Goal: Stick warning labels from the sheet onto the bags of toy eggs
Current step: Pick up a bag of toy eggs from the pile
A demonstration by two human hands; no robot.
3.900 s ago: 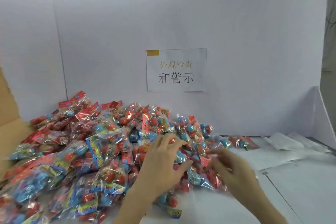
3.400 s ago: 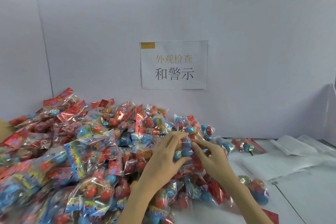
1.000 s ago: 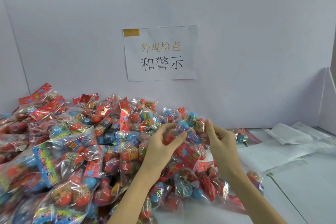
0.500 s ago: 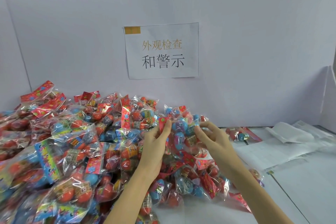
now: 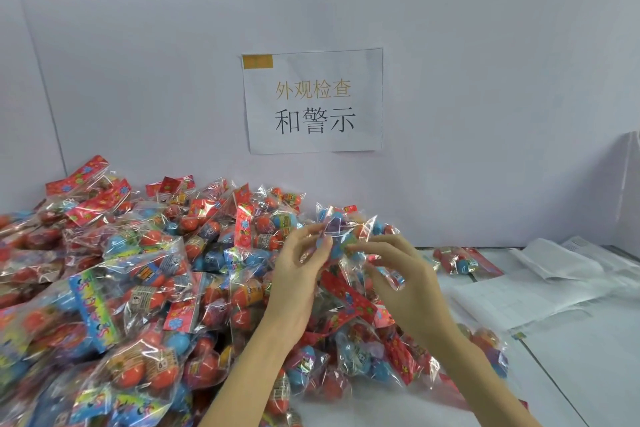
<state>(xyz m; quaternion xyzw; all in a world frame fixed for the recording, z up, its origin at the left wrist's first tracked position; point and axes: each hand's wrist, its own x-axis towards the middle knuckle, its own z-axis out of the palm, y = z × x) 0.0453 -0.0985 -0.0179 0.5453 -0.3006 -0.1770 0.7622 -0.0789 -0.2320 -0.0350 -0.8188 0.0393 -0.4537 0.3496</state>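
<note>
A big heap of clear bags of toy eggs [image 5: 138,288], red and blue, covers the left and middle of the white table. Both hands hold one bag of mostly blue eggs [image 5: 349,236] lifted above the heap's right edge. My left hand [image 5: 298,281] grips its left side, fingers curled around it. My right hand [image 5: 401,281] pinches its right side with thumb and fingers. White label sheets [image 5: 519,298] lie flat on the table to the right. No label is visible on the held bag.
A paper sign with Chinese text [image 5: 313,100] is taped to the white back wall. One separate bag [image 5: 460,260] lies by the wall right of the heap, another [image 5: 491,347] near my right forearm. Folded white papers [image 5: 561,260] sit at the far right.
Earlier both hands reached into the heap and pulled out a bag. Over the last second they have turned it and shifted their grip, holding it at about the same height.
</note>
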